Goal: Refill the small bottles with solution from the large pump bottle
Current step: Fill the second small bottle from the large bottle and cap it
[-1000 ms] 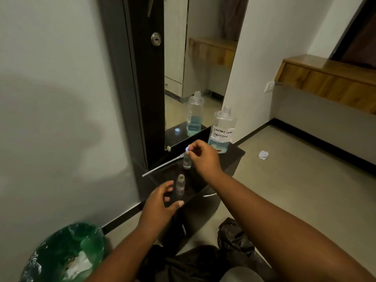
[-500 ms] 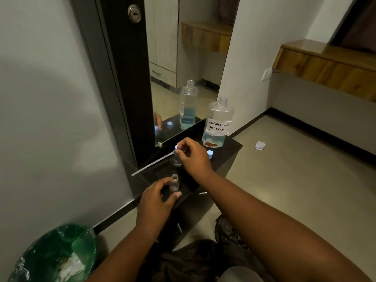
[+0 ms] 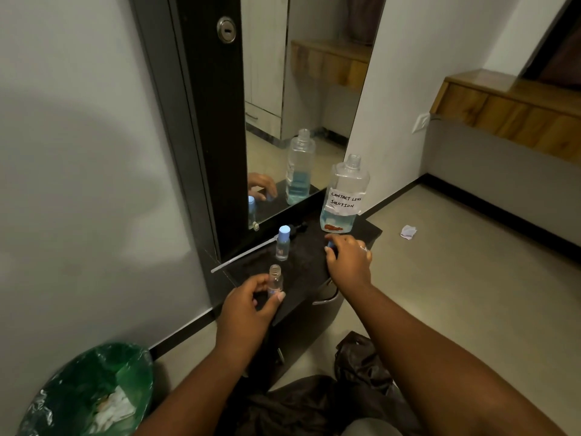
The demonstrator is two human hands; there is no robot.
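A large clear bottle [image 3: 344,196], uncapped and labelled "CONTACT LENS SOLUTION", is seen upright at frame centre, a little blue liquid inside. Lower left, a blue-capped small bottle [image 3: 282,243] stands; below it, an open small bottle [image 3: 275,280] is held.

Clear glossy plastic large bottle [image 3: 345,196] with paper label [image 3: 345,201], matt dark shelf top [image 3: 306,262], shiny mirror [image 3: 301,99]

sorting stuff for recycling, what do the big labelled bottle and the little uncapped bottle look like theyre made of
Large bottle: probably clear glossy plastic, since the blue liquid shows through; its label looks like white paper with handwriting. Small uncapped bottle, held in the left hand: also clear, likely plastic, though glass cannot be ruled out.
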